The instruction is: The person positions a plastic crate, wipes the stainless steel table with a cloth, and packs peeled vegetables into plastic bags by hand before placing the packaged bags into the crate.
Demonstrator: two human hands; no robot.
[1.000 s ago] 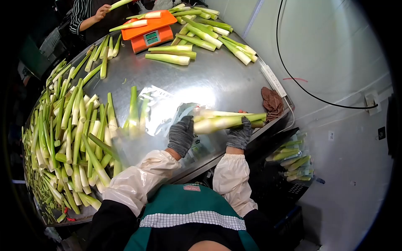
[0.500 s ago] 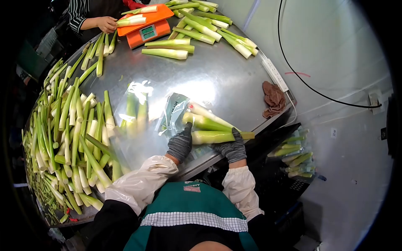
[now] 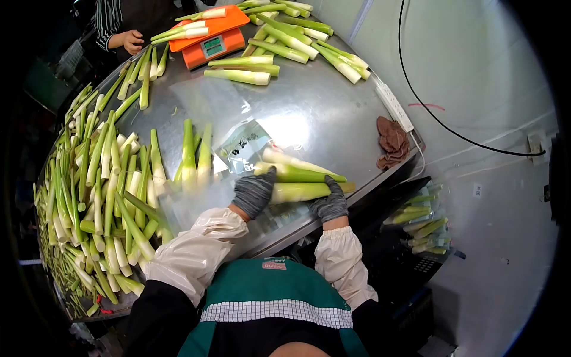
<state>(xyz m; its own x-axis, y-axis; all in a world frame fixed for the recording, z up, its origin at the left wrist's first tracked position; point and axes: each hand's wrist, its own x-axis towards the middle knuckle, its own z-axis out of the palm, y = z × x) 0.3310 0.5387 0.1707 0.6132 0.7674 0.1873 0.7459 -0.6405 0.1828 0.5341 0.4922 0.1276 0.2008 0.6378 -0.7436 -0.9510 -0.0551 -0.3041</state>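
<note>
Both my hands wear grey gloves. My left hand (image 3: pixel 254 193) is closed around the left ends of several water bamboo shoots (image 3: pixel 306 173), with its thumb on top. Closed at their tapered right ends is my right hand (image 3: pixel 331 203), thumb over the lowest shoot. The shoots lie side by side near the table's front edge. A clear plastic bag with a printed panel (image 3: pixel 244 143) lies just beyond and around my left hand; whether the shoots are inside it I cannot tell. More film shines under my left forearm.
Loose water bamboo shoots (image 3: pixel 107 196) cover the table's left side; more lie at the back. An orange scale (image 3: pixel 214 44) carries shoots, with another person's hand (image 3: pixel 132 41) beside it. A brown cloth (image 3: pixel 391 143) and power strip (image 3: pixel 392 106) lie on the right. Packed shoots sit in a black crate (image 3: pixel 423 266).
The bag's film has shifted off the two upright shoots at left and now spreads further back. My hands have moved slightly left. The other person's hand has left the shoots on the scale.
</note>
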